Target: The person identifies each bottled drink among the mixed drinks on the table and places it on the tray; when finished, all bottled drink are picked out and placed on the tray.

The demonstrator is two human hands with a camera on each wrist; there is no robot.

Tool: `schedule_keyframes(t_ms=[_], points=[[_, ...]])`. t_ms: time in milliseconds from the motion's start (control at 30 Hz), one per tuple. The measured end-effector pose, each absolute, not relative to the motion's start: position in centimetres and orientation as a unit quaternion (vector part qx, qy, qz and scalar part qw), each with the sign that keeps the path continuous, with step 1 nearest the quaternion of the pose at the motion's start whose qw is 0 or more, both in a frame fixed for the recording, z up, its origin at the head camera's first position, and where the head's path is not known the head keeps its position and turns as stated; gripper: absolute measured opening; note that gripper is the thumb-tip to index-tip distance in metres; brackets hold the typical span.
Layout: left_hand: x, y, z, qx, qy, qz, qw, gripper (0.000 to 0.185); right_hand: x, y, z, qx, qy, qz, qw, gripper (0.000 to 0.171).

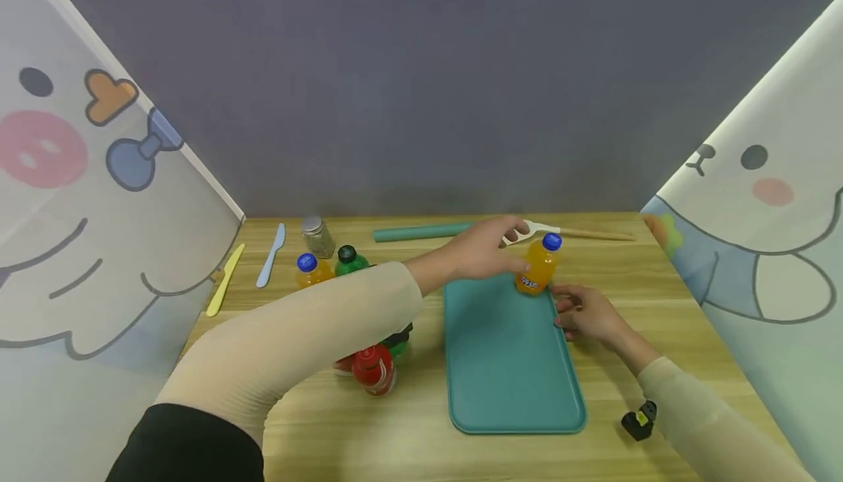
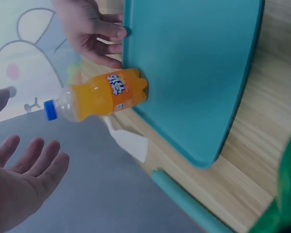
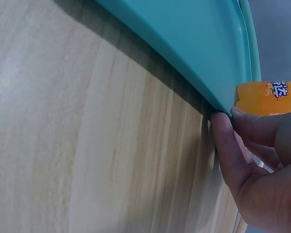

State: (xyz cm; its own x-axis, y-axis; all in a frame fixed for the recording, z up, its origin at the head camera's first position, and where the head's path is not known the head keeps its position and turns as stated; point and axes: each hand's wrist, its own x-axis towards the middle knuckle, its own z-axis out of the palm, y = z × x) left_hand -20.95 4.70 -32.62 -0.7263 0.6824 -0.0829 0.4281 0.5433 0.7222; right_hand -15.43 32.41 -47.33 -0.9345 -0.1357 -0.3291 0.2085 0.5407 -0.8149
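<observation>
An orange soda bottle [image 1: 540,268] with a blue cap stands upright on the far right corner of a teal tray [image 1: 514,365]. My left hand [image 1: 489,249] is beside the bottle, its fingers spread and loosely bent. In the left wrist view, a gap shows between that hand [image 2: 26,182] and the bottle [image 2: 104,94]. My right hand [image 1: 589,314] is at the tray's right edge near the bottle. In the right wrist view its thumb and forefinger [image 3: 226,141] pinch the tray's rim at the corner.
Behind the tray lie a teal rod [image 1: 421,232] and a white-headed spatula [image 1: 596,234]. To the left are a lidded glass jar [image 1: 318,237], a blue knife [image 1: 271,255], a yellow knife [image 1: 226,281] and several bottles, including a red one [image 1: 375,370]. A small black object [image 1: 637,422] lies near my right sleeve.
</observation>
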Motion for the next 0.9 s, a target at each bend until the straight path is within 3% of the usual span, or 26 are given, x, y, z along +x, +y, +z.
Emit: schedule_keyframes(t_ms=[567,900], points=[[-19.5,-4.9,-31.4,0.309,0.847,0.393,0.181,0.058,-15.4,32.6,-47.5,0.025,0.858,-0.48,0.183,0.064],[-19.6,-10.7,-30.7,0.277,0.87,0.389,0.12,0.055,-15.2,32.5,-47.4,0.02,0.858,-0.479,0.184,0.063]])
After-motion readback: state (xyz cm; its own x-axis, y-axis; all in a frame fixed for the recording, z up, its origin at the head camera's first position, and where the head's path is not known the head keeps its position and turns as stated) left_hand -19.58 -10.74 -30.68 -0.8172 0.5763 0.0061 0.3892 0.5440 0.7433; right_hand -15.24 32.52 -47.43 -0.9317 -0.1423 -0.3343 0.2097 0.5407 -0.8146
